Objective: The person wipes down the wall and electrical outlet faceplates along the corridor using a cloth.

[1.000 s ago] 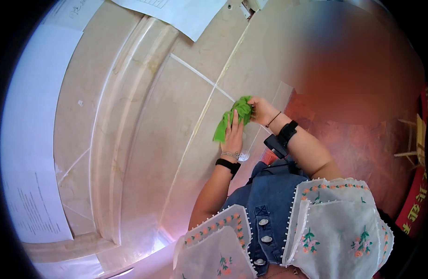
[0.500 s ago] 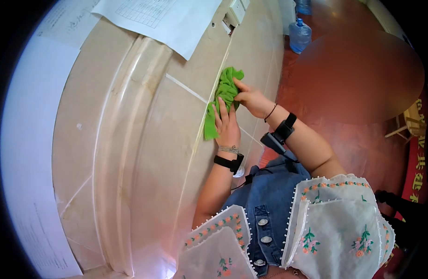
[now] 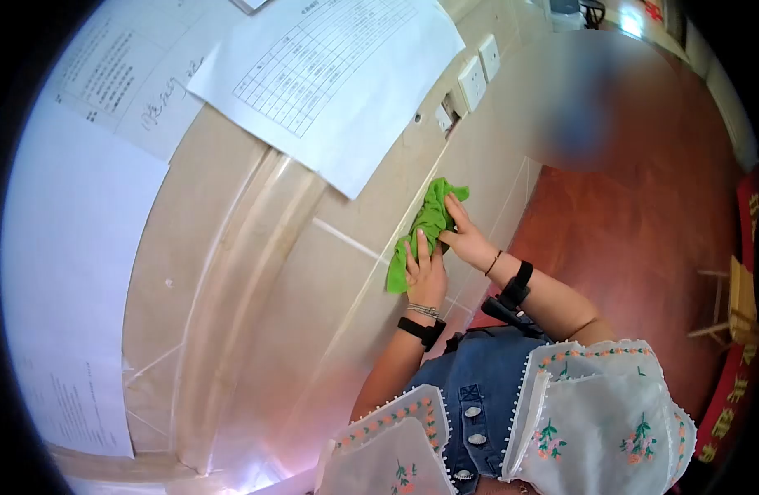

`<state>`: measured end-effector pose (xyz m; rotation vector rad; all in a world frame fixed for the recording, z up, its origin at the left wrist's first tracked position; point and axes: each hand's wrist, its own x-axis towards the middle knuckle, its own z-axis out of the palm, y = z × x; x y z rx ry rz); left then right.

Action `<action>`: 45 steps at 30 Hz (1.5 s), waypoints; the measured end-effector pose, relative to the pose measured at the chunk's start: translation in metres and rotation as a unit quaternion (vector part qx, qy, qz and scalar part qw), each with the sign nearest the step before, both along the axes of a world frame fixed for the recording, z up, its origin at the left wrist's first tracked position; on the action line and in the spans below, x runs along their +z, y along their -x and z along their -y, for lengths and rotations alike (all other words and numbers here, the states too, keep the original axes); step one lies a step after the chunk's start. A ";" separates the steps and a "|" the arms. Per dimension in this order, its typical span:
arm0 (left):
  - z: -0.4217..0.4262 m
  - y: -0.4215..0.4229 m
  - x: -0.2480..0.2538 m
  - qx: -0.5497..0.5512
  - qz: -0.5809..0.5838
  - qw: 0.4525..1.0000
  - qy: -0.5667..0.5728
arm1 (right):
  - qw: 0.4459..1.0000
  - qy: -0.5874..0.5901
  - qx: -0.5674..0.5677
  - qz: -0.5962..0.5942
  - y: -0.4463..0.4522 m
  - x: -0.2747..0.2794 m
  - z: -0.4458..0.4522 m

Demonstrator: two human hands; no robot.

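A bunched green cloth (image 3: 431, 221) lies against the beige tiled wall (image 3: 313, 289), along a pale grout line. My left hand (image 3: 427, 276) presses on the lower part of the cloth, its fingers over the fabric. Just above and to the right, my right hand (image 3: 468, 241) grips the cloth's upper part between thumb and fingers. Both wrists wear black bands, and the two hands are close together.
Printed sheets (image 3: 338, 74) hang on the wall, upper left. White sockets (image 3: 472, 82) and an opening with a loose fitting are above the cloth. A wooden stool (image 3: 740, 301) stands on the red floor (image 3: 594, 239) at right. A blurred patch covers the upper right.
The view has shifted, bringing more of the sheets and the sockets into sight. Both hands have moved up along the grout line with the cloth since the earliest frame.
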<state>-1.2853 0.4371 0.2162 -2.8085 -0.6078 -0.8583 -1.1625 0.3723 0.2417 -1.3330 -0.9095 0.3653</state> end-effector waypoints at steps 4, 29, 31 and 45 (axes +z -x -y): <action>0.006 0.004 0.024 0.006 0.025 1.000 0.010 | 0.994 -0.029 -0.033 0.104 0.014 0.043 0.005; -0.028 0.001 -0.028 0.142 0.030 0.973 -0.177 | 0.851 -0.087 -0.002 0.517 -0.049 0.010 -0.017; -0.024 0.008 -0.052 0.128 -0.017 0.980 -0.154 | 0.844 -0.060 0.013 0.533 -0.060 -0.016 -0.010; -0.008 -0.009 -0.063 0.025 -0.248 0.968 0.026 | 0.819 0.070 0.028 0.569 -0.092 -0.102 0.012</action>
